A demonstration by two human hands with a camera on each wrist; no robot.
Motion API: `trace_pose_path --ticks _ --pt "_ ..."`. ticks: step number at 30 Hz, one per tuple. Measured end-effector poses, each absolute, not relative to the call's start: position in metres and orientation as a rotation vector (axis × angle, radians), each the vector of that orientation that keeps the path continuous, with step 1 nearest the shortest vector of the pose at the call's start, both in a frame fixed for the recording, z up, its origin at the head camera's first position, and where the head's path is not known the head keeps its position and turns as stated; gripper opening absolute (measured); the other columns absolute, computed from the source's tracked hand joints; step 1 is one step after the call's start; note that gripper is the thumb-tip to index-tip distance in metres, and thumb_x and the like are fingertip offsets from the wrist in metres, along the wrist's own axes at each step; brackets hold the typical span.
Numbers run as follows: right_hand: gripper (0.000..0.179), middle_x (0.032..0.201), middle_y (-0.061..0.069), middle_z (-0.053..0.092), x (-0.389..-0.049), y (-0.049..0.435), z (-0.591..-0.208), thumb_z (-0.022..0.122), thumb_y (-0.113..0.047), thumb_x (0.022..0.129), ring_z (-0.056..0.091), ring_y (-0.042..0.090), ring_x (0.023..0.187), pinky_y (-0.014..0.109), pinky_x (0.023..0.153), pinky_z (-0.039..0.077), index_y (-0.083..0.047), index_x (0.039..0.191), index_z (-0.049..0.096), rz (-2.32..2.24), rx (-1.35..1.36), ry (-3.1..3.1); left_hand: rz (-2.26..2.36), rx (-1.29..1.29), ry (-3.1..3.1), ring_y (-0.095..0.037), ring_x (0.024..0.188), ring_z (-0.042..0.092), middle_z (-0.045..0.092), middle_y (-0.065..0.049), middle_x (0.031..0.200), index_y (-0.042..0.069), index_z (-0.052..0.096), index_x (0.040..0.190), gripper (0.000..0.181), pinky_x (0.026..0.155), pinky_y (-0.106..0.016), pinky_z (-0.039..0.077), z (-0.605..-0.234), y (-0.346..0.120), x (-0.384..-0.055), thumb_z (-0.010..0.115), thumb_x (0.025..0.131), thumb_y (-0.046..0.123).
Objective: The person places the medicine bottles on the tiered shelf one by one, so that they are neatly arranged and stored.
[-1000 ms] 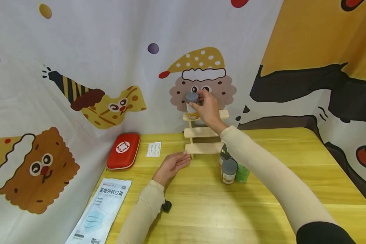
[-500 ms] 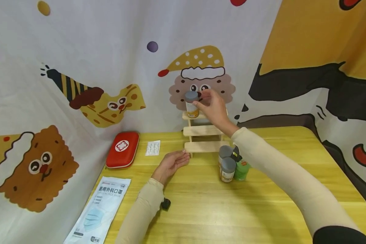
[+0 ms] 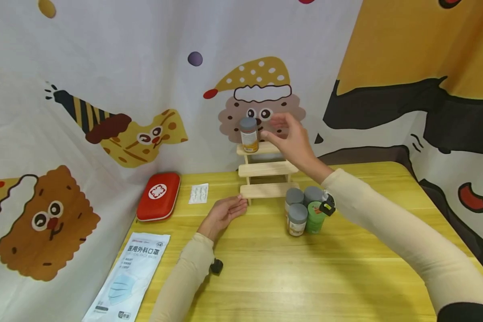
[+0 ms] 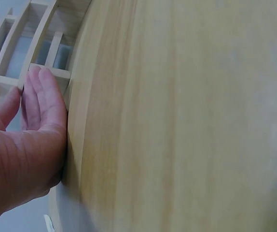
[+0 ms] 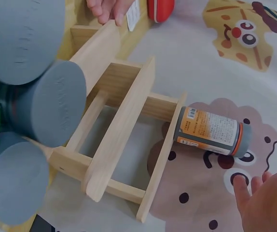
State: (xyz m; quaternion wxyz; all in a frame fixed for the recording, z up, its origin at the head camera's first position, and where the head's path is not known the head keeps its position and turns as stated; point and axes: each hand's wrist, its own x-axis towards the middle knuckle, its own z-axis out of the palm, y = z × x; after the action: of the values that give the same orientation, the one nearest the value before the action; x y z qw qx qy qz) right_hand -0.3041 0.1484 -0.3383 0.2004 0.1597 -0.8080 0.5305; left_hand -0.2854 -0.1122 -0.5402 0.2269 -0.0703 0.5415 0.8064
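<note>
On the top step of a small three-step wooden rack (image 3: 268,168) stands a grey-lidded supplement bottle (image 3: 249,136) with an orange and white label, upright at the left end. My right hand (image 3: 295,137) is just right of this bottle, apart from it, fingers and thumb spread with nothing between them. In the right wrist view, part of the right hand (image 5: 269,205) shows near the bottle's lid. My left hand (image 3: 222,216) pinches the left end of the lowest step, thumb and fairly straight fingers on either side of it. The left wrist view shows this hand (image 4: 37,130) close-up.
By the rack's front right, several grey-lidded bottles (image 3: 297,219) and a green container (image 3: 315,218) stand clustered. To the left lie a red zip case (image 3: 158,197), a small white packet (image 3: 198,193) and a face mask pack (image 3: 127,273). A patterned curtain (image 3: 153,53) hangs behind.
My right hand has let go of the bottle and drawn back to the right, leaving it standing on the top step. The left hand stays at the rack.
</note>
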Motion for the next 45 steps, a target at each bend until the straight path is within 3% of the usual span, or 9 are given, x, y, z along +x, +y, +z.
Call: trace_pose_path --ticks 14,19,22,27,30,37,45 --pt "0.057 0.141 0.004 0.064 -0.248 0.188 -0.344 0.077 -0.040 0.098 0.060 0.022 0.132 0.048 0.096 0.061 -0.019 0.146 0.054 1.358 0.454 -2.442 2.190 -0.212 1.529 -0.021 0.106 0.077 0.080 -0.010 0.108 -0.006 0.061 0.135 0.033 0.103 -0.038 0.064 -0.535 -0.112 -0.283 0.061 0.109 0.014" --pt "0.056 0.141 0.002 0.066 -0.230 0.202 -0.354 0.077 -0.036 0.099 0.062 0.021 0.130 0.032 0.086 0.059 -0.024 0.149 0.054 1.272 0.467 -2.509 2.191 -0.218 1.530 -0.020 0.106 0.077 0.080 -0.009 0.109 -0.005 0.061 0.134 0.032 0.099 -0.035 0.066 -0.537 -0.113 -0.280 0.061 0.108 0.014" --pt "0.056 0.140 0.004 0.066 -0.220 0.209 -0.358 0.076 -0.033 0.100 0.064 0.023 0.128 0.026 0.086 0.058 -0.023 0.150 0.053 1.274 0.483 -2.538 2.199 -0.212 1.527 -0.019 0.102 0.077 0.080 -0.009 0.108 -0.006 0.061 0.135 0.033 0.097 -0.034 0.066 -0.537 -0.114 -0.280 0.061 0.109 0.014" --pt "0.059 0.143 0.007 0.062 -0.204 0.216 -0.367 0.075 -0.036 0.101 0.062 0.026 0.130 0.043 0.091 0.062 -0.019 0.152 0.050 1.299 0.489 -2.619 2.198 -0.199 1.533 -0.017 0.098 0.078 0.080 -0.008 0.107 -0.008 0.059 0.138 0.037 0.097 -0.033 0.067 -0.537 -0.115 -0.281 0.061 0.109 0.015" --pt "0.059 0.143 0.008 0.062 -0.197 0.221 -0.374 0.076 -0.034 0.100 0.061 0.026 0.128 0.046 0.090 0.062 -0.017 0.151 0.050 1.303 0.476 -2.643 2.187 -0.190 1.533 -0.017 0.100 0.078 0.080 -0.007 0.108 -0.007 0.059 0.138 0.036 0.098 -0.034 0.066 -0.537 -0.115 -0.282 0.061 0.109 0.015" --pt "0.054 0.139 0.010 0.064 -0.183 0.229 -0.396 0.076 -0.025 0.100 0.066 0.028 0.121 0.033 0.084 0.061 -0.015 0.147 0.052 1.300 0.471 -2.671 2.173 -0.207 1.552 -0.018 0.104 0.077 0.080 -0.007 0.109 -0.005 0.061 0.136 0.033 0.101 -0.035 0.065 -0.536 -0.119 -0.280 0.060 0.109 0.015" --pt "0.052 0.134 0.014 0.066 -0.163 0.242 -0.416 0.079 -0.021 0.098 0.065 0.031 0.115 0.027 0.079 0.064 -0.010 0.143 0.055 1.276 0.406 -2.703 2.177 -0.179 1.540 -0.020 0.108 0.077 0.079 -0.011 0.115 -0.006 0.059 0.138 0.035 0.105 -0.039 0.063 -0.536 -0.116 -0.281 0.060 0.109 0.015"
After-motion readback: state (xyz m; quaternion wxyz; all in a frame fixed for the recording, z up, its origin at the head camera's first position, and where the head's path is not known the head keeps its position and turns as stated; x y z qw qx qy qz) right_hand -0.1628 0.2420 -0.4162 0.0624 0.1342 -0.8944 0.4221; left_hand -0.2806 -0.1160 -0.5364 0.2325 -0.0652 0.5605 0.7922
